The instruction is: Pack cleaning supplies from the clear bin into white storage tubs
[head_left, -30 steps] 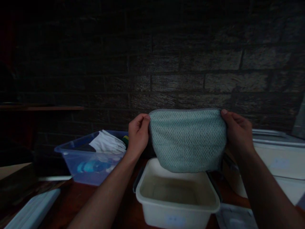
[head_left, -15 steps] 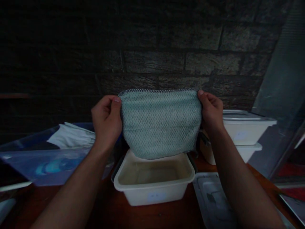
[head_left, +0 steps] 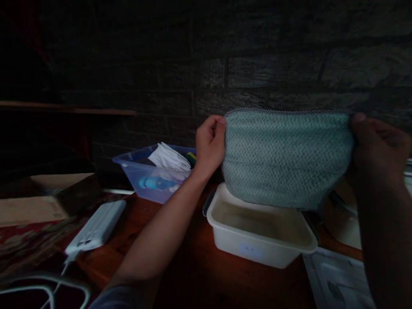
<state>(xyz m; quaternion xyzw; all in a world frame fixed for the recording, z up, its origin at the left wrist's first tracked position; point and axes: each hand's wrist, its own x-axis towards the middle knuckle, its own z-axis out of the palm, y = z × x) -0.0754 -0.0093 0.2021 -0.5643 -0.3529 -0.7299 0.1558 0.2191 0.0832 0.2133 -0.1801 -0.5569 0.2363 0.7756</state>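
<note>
A pale green textured cleaning cloth (head_left: 288, 159) with a dark checked edge hangs stretched between my two hands. My left hand (head_left: 210, 143) pinches its upper left corner between thumb and fingers. At the upper right corner my right hand (head_left: 378, 146) grips it the same way, in deep shadow. Below the cloth stands a white plastic tub (head_left: 257, 244) with dark side handles and a small label on its front. The cloth's lower edge hangs over the tub's back part and hides its rear rim.
A clear blue bin (head_left: 128, 165) at the left holds a white cloth (head_left: 169, 156) and a bottle. On the wooden table (head_left: 189, 257) lie a white power bank (head_left: 96, 227) with a cable and a grey lid (head_left: 337, 279). A cardboard box (head_left: 32, 210) sits far left. Behind is a brick wall.
The head view has turned left, so cloth, tub and hands appear further right. The power bank and cardboard box have come into view. Both hands still hold the cloth spread.
</note>
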